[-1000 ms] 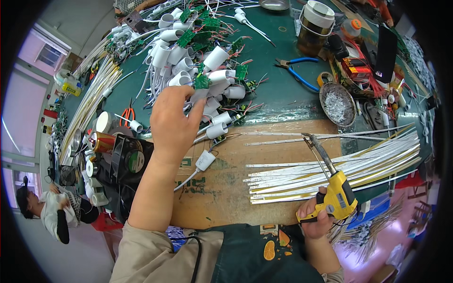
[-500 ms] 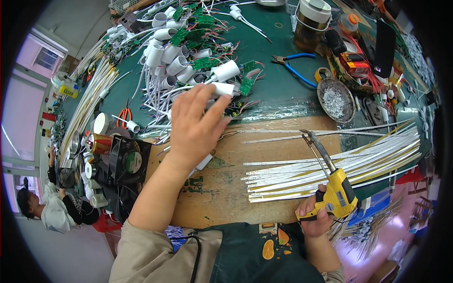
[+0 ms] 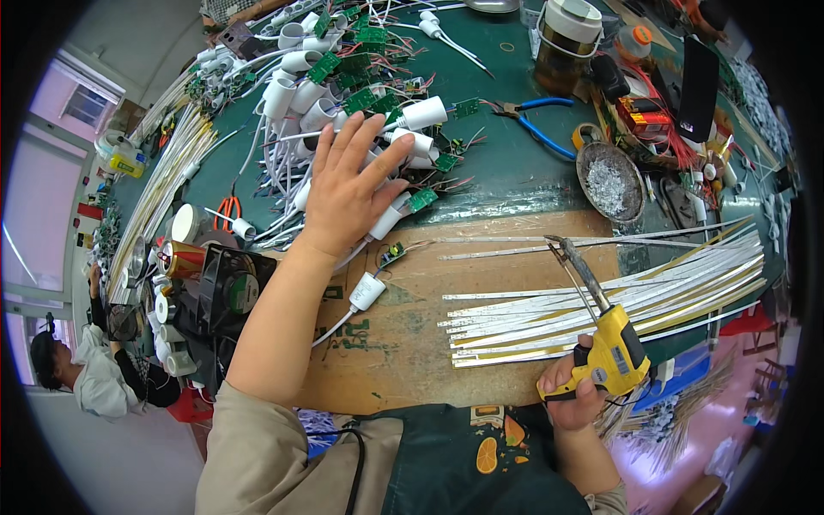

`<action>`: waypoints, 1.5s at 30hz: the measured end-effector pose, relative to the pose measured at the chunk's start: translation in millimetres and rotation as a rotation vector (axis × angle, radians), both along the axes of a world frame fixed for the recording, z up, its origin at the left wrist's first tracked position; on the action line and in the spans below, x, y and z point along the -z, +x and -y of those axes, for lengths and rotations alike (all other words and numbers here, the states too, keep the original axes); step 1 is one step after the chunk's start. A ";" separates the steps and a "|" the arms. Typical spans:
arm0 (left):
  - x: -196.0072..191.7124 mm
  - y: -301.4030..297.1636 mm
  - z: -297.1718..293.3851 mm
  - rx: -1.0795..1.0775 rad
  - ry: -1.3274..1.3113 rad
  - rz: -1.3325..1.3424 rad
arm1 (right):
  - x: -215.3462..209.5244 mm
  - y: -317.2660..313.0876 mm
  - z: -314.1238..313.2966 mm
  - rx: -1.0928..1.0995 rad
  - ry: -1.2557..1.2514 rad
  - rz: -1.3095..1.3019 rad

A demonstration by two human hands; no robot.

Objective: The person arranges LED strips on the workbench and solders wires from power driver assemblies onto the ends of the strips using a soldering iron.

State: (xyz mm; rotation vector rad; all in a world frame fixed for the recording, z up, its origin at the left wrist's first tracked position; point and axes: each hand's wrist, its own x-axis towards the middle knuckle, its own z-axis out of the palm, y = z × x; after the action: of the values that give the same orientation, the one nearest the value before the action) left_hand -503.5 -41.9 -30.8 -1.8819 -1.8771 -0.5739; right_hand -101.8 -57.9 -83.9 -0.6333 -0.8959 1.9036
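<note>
Left hand [image 3: 346, 196]: our fingers spread apart over heaped white cylinders [image 3: 425, 112] on the green bench [image 3: 511, 77]
Right hand [image 3: 573, 399]: clamped on our yellow soldering gun [image 3: 613, 354]
Lone cylinder [image 3: 367, 292]: on our brown board [image 3: 412, 369]

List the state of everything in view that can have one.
Left hand: open, fingers spread
Right hand: closed around the yellow soldering gun
Yellow soldering gun: held, tip raised
White housing on the cardboard: lying tilted, circuit board outside
Blue-handled pliers: handles spread
Metal dish: holding whitish bits
Orange-topped bottle: capped
</note>
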 end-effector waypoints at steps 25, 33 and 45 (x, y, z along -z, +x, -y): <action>-5.8 61.3 46.2 -0.181 0.233 0.308 | -1.4 4.4 -1.2 -0.067 -0.073 -0.054; 0.1 50.2 58.9 -0.273 0.132 0.238 | 0.1 2.7 -0.3 -0.024 -0.012 -0.016; 11.2 47.1 59.5 -0.345 0.213 0.381 | 3.4 4.2 0.5 -0.033 -0.028 -0.030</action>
State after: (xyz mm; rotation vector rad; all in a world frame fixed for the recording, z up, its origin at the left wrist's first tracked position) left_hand -456.4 -101.4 -42.0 -1.3414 -2.2081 -1.0202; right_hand -97.6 -58.4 -87.3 -0.6083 -0.8670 1.9531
